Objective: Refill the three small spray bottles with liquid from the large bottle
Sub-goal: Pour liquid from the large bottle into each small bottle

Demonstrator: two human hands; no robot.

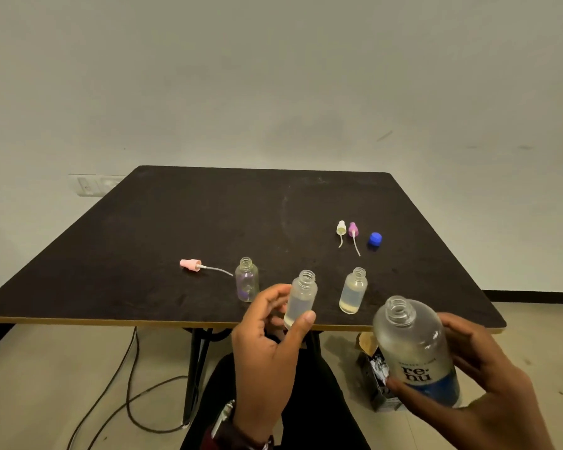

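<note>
My left hand (267, 345) grips a small clear spray bottle (301, 297), uncapped and upright, partly filled, just over the table's near edge. My right hand (488, 381) holds the large frosted bottle (416, 349) with its blue label, open-mouthed and leaning left, to the right of that small bottle. Two more uncapped small bottles stand on the table: one looks nearly empty (247, 280) at the left, one holds yellowish liquid (353, 291) between my hands.
On the dark table (208, 222) lie a pink spray head (191, 264) at the left, a white spray head (340, 229), a purple spray head (353, 231) and a blue cap (375, 238) at the right. Cables (127, 384) and a small box (379, 375) sit on the floor below.
</note>
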